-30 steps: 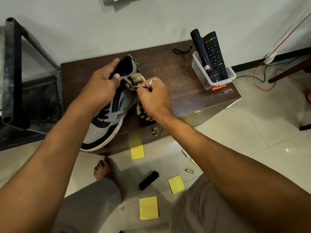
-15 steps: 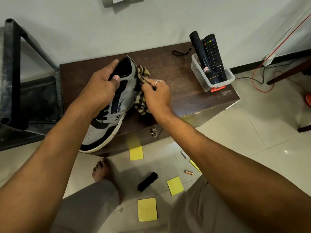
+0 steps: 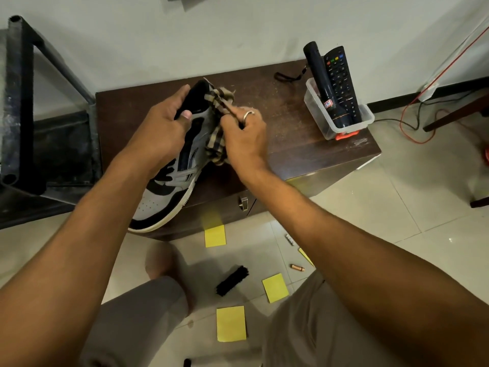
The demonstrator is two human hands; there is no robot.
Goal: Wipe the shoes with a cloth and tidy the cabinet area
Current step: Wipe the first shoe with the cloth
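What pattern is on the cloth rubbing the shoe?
The cloth is checked, tan and dark brown, seen in the head view.

- The dark wooden cabinet (image 3: pixel 299 144) stands against the wall; its top carries little.
- At the right rear corner sits a clear plastic tub (image 3: pixel 317 109) with a torch (image 3: pixel 324 83) and a remote (image 3: pixel 341 78) standing in it.
- A black wrist strap (image 3: pixel 287 76) lies along the rear edge, just beside the tub.
- The tiled floor (image 3: pixel 397 207) in front of the cabinet holds four yellow sticky notes (image 3: pixel 231 323), a black brush (image 3: pixel 232 280) among them, and a small copper-coloured battery (image 3: pixel 297 267) near the right-hand notes.
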